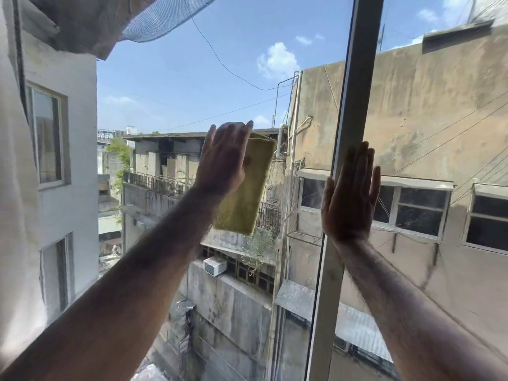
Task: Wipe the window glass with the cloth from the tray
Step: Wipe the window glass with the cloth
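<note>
Head view: left hand (224,160) flat, fingers spread, pressing yellow-green cloth (244,193) against window glass (165,92). Right hand (350,196) flat and released, holding nothing, palm against grey window frame (354,92).

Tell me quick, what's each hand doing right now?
Left hand: open, fingers spread, pressing the yellow-green cloth flat against the glass.
Right hand: open and empty, palm flat by the window frame.
</note>
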The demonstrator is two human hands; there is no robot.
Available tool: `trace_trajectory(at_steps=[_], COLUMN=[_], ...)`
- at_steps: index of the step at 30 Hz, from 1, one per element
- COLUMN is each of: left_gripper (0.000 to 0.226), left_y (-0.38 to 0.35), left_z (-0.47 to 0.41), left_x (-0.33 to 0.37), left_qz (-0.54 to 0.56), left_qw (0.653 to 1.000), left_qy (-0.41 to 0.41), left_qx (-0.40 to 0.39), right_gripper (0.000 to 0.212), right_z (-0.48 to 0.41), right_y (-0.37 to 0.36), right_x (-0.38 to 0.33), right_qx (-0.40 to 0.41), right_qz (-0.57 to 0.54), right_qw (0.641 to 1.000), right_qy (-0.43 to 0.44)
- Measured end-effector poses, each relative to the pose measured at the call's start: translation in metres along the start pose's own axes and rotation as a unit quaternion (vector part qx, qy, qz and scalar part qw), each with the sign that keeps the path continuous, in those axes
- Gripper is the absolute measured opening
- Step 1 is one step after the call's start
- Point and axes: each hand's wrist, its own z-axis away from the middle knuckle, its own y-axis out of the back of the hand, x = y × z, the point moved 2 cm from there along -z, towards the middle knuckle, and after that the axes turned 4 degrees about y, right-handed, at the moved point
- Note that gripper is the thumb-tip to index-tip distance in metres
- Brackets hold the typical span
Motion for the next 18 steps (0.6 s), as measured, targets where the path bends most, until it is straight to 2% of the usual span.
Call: trace_trajectory(at_steps=[6,12,14,15,17,18], left_gripper=[0.050,0.041,0.038,0.035,0.031,0.031], left_y=[0.018,0.031,0.038,0.040,0.045,0.046], left_z=[-0.010,0.000,0.004,0.006,0.011,0.014], left_x=[0.006,-0.006,-0.012,-0.016,-0.020,-0.020], left_qz=[-0.023,0.070,0.094,0.111,0.162,0.191], left_qw=[0.999,0.989,0.984,0.981,0.969,0.961], left_qy=[0.026,0.105,0.126,0.140,0.172,0.187], left_qx=[-0.036,-0.076,-0.078,-0.075,-0.072,-0.075], right_gripper=[0.067,0.069,0.072,0.071,0.069,0.071], right_z=[0.000,-0.002,-0.005,-0.006,-0.003,0.001], right_y=[0.000,0.015,0.026,0.034,0.049,0.054], right_x=[0.002,-0.005,-0.008,-0.012,-0.026,-0.035], right_qx=[0.000,-0.044,-0.057,-0.050,-0.037,-0.058], right_qz=[-0.004,-0.035,-0.080,-0.115,-0.184,-0.219], right_qw=[1.000,0.998,0.995,0.992,0.973,0.955], right_qy=[-0.004,-0.018,-0.029,-0.003,0.136,0.191])
